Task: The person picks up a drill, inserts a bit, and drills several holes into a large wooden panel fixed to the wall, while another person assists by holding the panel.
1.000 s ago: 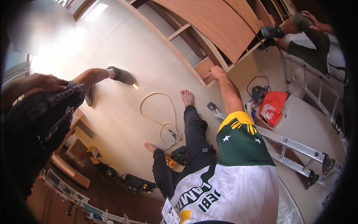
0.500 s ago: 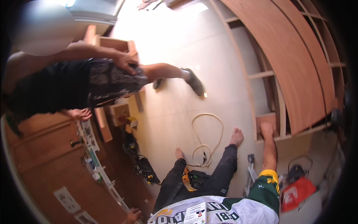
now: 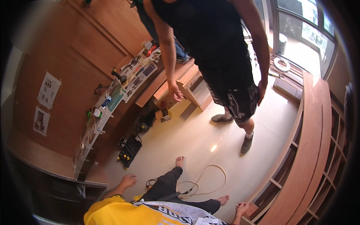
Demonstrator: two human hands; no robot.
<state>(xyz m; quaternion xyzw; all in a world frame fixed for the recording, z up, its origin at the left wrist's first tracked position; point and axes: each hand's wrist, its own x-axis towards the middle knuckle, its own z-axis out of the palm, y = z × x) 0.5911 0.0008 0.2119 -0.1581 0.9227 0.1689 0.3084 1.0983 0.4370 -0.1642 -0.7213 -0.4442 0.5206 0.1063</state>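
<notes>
1. We could trip, in our judgement: the cord (image 3: 225, 176) lies looped near our bare feet (image 3: 224, 200) at lower centre, and a careless step might snag it.
2. If someone knocked the frame (image 3: 276, 183) at lower right, the panel (image 3: 308, 153) that seems to lie on it might slip.
3. The frame's near corner is just beside our right hand (image 3: 242, 208), at its right. Those fingers look curled; whether they touch wood or pinch something small, we cannot tell.
4. Our left hand (image 3: 129, 180), lower left, is loosely spread, seemingly empty, well apart from the frame.
</notes>
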